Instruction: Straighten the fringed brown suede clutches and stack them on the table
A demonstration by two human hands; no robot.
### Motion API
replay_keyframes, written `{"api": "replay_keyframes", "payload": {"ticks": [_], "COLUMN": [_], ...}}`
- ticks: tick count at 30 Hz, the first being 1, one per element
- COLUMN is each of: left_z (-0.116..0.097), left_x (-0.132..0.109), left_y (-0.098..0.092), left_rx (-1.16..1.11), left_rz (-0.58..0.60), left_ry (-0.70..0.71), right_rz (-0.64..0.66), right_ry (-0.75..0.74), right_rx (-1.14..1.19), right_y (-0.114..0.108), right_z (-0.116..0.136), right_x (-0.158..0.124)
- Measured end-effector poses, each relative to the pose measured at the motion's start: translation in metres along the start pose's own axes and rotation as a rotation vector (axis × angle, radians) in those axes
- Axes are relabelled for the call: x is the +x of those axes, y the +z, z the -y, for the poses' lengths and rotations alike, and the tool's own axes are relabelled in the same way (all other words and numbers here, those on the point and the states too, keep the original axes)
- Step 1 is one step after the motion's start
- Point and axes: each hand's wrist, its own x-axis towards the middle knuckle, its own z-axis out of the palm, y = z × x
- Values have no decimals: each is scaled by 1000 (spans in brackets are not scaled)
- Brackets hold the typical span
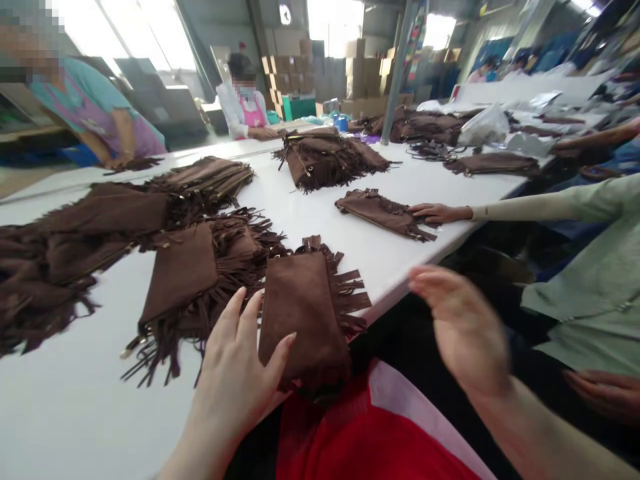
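Bag (304, 307) at bench (75, 413) edge: saw L hand (231, 367) spread beside it, R hand (464, 325) loosely open, both empty; flagged poss. drop if bumped by L hand.

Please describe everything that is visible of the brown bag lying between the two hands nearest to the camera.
The bag is dark brown, flat and roughly rectangular, of soft material that looks like suede. Long cut fringe spreads from its right side, and a short brown strip shows at its far end. It lies on the white table, its near end seemingly past the edge. The left hand overlaps it in view; contact is unclear. The right hand is apart from it.
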Motion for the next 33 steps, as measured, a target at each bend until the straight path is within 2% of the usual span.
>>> {"api": "replay_keyframes", "payload": {"ticks": [3, 4, 6, 9, 11, 13, 16, 20, 22, 25, 27, 29, 31, 33], "left_z": [9, 8, 3, -9, -11, -9, -2, 0, -1, 2, 7, 9, 7, 0], "left_x": [2, 3, 6, 12, 17, 19, 19, 17, 18, 28, 38, 49, 56, 58], "left_y": [49, 60, 74, 82, 85, 87, 88, 88, 88, 86, 86, 87, 91, 96], "left_rx": [122, 145, 201, 277, 271, 231, 183, 170, 159, 139, 131, 113, 94, 95], "left_rz": [115, 164, 243, 268, 256, 254, 250, 226, 221, 258, 319, 381, 425, 419], "left_ry": [-179, -235, -319, -388, -402, -403, -390, -368, -318, -137, -4, 71, 35, -85], "right_rz": [180, 249, 398, 592, 590, 548, 568, 621, 599, 531, 547, 599, 627, 625], "right_ry": [338, 447, 574, 650, 715, 752, 733, 775, 795, 766, 732, 754, 813, 870], "right_rx": [102, 147, 272, 446, 430, 317, 135, -40, -62, 174, 400, 546, 621, 657], "right_y": [26, 34, 49, 67, 77, 82, 78, 55, 43, 35, 40, 52, 67, 81], "right_z": [-47, -62, -83, -97, -102, -110, -130, -157, -159, -140, -119, -100, -89, -86], "right_x": [-32, -41, -56, -76, -87, -98, -114, -122, -116, -97, -86, -80, -80, -84]}}
